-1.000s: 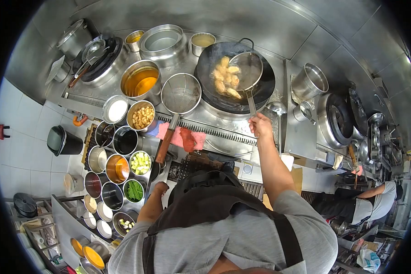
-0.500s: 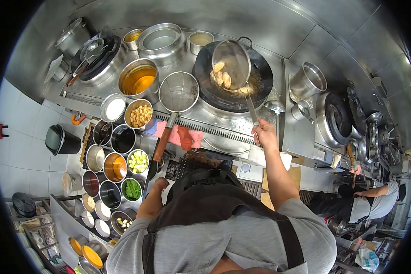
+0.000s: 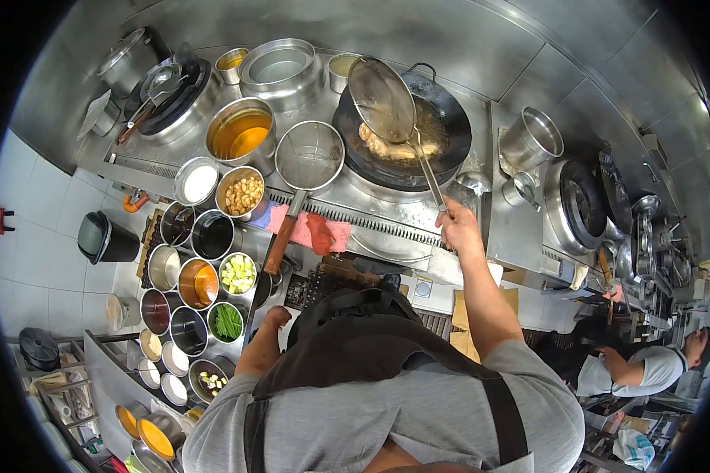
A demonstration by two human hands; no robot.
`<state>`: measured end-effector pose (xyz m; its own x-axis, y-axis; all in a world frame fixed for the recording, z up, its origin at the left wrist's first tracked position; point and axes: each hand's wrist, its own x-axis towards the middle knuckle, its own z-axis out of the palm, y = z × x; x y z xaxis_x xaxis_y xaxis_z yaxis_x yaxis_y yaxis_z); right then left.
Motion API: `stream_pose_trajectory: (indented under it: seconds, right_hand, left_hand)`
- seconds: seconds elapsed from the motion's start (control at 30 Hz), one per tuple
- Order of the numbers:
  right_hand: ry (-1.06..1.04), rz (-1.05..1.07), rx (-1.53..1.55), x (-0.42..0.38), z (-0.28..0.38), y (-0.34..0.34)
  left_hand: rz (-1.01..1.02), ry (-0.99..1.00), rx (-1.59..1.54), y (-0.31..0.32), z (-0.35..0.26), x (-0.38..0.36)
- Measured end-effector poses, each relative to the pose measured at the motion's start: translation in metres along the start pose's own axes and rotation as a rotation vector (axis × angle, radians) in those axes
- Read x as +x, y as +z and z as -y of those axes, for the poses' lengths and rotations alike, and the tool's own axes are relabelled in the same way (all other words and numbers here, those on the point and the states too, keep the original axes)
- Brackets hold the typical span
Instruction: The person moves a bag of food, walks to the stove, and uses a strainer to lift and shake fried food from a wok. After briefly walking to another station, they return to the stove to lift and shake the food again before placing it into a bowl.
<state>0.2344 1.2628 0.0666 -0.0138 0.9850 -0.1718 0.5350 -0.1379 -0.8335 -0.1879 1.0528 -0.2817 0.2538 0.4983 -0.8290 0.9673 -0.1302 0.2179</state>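
My right hand [image 3: 459, 227] is closed round the long metal handle of a skimmer [image 3: 381, 98]. The skimmer's round bowl is tipped over the left side of a black wok [image 3: 457, 134]. Below it, pale golden fried pieces [image 3: 386, 146] lie in bubbling oil. My left hand [image 3: 277, 317] hangs low near the counter's edge, by the containers; its fingers are too hidden to read. A second strainer [image 3: 309, 158] with a wooden handle rests on the stove left of the wok.
Containers with green leaves [image 3: 227, 322], cut pale green vegetable [image 3: 238, 273] and brown nuts [image 3: 241, 195] stand at left. An amber-liquid pot [image 3: 241, 142] sits on the stove. A ladle [image 3: 473, 184] lies right of the wok. Another person [image 3: 635, 369] stands at far right.
The skimmer has moved left and turned over, and the fried pieces it held are now in the wok. My left hand has stayed put. The other person has raised their head.
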Motion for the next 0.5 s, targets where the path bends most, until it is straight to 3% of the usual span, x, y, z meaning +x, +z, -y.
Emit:
stream_pose_trajectory:
  seconds: [0.07,0.1,0.17,0.2,0.27,0.3,0.33,0.37,0.5]
  right_hand:
    - [0.015,0.012,0.028,-0.003,-0.001,0.000]
    - [0.027,0.030,0.018,-0.004,-0.005,0.000]
    - [0.038,0.047,0.010,-0.006,-0.014,0.000]
    - [0.053,0.042,-0.080,-0.009,-0.019,-0.002]
    - [0.068,0.032,-0.169,-0.015,-0.041,-0.007]
    - [-0.123,-0.093,-0.340,-0.016,-0.061,-0.010]
    - [-0.315,-0.218,-0.510,-0.021,-0.060,-0.012]
    - [-0.205,-0.234,-0.472,-0.027,-0.059,-0.018]
    - [-0.046,-0.232,-0.356,-0.033,-0.065,-0.045]
  left_hand:
    - [-0.023,-0.088,-0.278,0.009,0.004,0.001]
    - [-0.022,-0.087,-0.276,0.012,0.005,0.003]
    - [0.028,-0.320,-0.575,0.009,0.001,0.001]
    - [0.027,-0.320,-0.571,0.006,0.002,0.000]
    - [-0.009,-0.081,-0.248,0.009,0.010,0.009]
    - [-0.011,-0.079,-0.245,0.008,0.008,0.010]
    - [-0.022,-0.199,-0.424,0.005,0.003,0.008]
    - [-0.031,-0.320,-0.603,0.003,-0.001,0.006]
    - [-0.115,-0.222,-0.609,0.011,0.006,0.014]
